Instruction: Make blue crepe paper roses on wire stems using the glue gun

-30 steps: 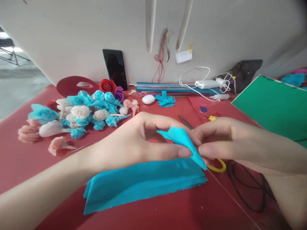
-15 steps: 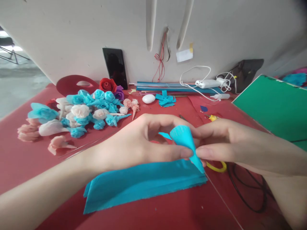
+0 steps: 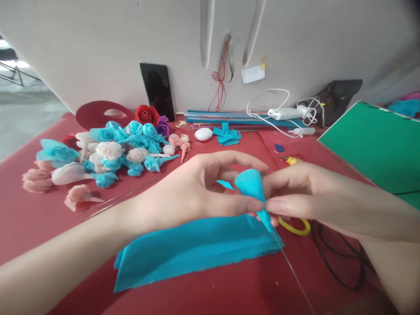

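Between my two hands is a blue crepe paper cone [image 3: 250, 185], wide at the top and narrowing to a point. A thin wire [image 3: 292, 269] runs from its tip down to the right. My left hand [image 3: 200, 188] pinches the cone from the left, thumb across its front. From the other side, my right hand [image 3: 305, 197] pinches the lower part with thumb and fingers, the thumbs nearly meeting. Below them a folded stack of blue crepe paper [image 3: 193, 253] lies on the red table [image 3: 229, 288]. Part of yellow-handled scissors [image 3: 297, 227] shows under my right hand.
Blue, pink and white paper flowers [image 3: 110, 151] are heaped at the left. Behind stand a phone [image 3: 158, 92], a white egg-shaped object [image 3: 204, 134] and blue paper strips [image 3: 227, 134]. A green board [image 3: 374, 148] and a black cord [image 3: 348, 284] lie to the right.
The cone has turned slightly more upright, and its tip and wire have swung left. My left index finger has lifted and straightened a little; both hands still pinch the cone.
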Motion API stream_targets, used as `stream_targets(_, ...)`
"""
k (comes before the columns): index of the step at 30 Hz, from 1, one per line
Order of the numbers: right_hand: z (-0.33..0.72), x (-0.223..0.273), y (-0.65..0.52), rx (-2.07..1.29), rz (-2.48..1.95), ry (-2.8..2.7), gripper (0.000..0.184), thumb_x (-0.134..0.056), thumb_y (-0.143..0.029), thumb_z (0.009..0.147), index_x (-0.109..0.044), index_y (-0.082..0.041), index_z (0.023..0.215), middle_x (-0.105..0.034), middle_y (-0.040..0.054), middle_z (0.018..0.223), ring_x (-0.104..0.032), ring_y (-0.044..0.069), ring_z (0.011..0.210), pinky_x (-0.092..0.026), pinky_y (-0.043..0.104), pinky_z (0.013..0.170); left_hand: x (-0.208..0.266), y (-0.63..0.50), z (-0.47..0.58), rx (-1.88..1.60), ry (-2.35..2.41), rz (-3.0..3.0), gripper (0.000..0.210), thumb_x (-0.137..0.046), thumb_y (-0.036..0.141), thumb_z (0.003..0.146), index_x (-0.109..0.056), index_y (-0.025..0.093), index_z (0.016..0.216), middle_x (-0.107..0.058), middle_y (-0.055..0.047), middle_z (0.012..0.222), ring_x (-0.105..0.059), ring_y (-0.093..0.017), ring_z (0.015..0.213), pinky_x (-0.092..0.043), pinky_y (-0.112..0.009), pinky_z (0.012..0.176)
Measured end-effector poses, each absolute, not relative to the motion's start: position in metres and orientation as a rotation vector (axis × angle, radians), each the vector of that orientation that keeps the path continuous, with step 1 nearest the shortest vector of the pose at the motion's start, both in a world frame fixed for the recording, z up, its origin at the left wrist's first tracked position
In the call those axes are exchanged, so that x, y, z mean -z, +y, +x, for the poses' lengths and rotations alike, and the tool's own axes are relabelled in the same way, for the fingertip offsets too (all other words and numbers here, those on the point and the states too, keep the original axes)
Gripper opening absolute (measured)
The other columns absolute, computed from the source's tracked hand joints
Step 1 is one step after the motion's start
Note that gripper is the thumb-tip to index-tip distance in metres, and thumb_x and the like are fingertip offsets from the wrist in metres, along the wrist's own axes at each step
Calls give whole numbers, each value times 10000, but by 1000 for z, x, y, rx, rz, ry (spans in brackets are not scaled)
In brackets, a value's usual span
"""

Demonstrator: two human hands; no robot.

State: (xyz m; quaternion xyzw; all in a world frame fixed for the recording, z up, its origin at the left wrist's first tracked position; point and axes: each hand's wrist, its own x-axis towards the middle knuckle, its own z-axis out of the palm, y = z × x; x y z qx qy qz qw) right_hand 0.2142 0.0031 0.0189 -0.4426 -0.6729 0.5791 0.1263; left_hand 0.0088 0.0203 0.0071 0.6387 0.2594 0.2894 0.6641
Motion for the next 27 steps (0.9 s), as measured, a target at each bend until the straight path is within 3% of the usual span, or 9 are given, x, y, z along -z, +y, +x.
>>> stream_targets(7, 213, -20, 6, -1677, -1288, -1987, 130, -548, -250, 833, -654, -200, 777, -633, -48, 737, -559, 64, 678, -408, 131, 564, -7, 21, 8, -620, 617, 1561, 293, -679, 155, 762, -598, 224, 1035, -684, 48, 846, -666, -95, 783, -529, -119, 673)
stream_targets(14, 208, -22, 3, -1474, -1320, -1921, 137, -579, -273, 830, -609, -190, 726, -591, -38, 694, -554, 76, 662, -412, 149, 561, -8, 21, 9, -696, 759, 1524, 287, -644, 272, 801, -574, 230, 1076, -620, 48, 716, -602, -89, 593, -460, -145, 477)
stream_targets(18, 205, -22, 3, -1275, -1306, -1908, 173, -591, -311, 829, -599, -185, 711, -570, -39, 646, -526, 68, 598, -384, 155, 502, -5, 23, 11, -819, 816, 1523, 235, -667, 310, 787, -605, 216, 993, -638, 31, 765, -604, -107, 698, -471, -156, 536)
stream_targets(22, 202, -21, 4, -1159, -1287, -1931, 105, -612, -220, 800, -606, -186, 702, -556, -51, 624, -466, 53, 520, -309, 169, 429, -4, 23, 11, -848, 824, 1595, 143, -669, 263, 790, -640, 188, 908, -650, 19, 828, -610, -116, 769, -495, -191, 659)
stream_targets(27, 198, -22, 4, -1194, -1252, -1875, 57, -634, -174, 773, -651, -216, 738, -639, -49, 727, -587, 77, 685, -430, 129, 550, -8, 21, 9, -931, 780, 1601, 91, -653, 167, 801, -664, 189, 889, -631, 34, 781, -600, -90, 763, -484, -159, 666)
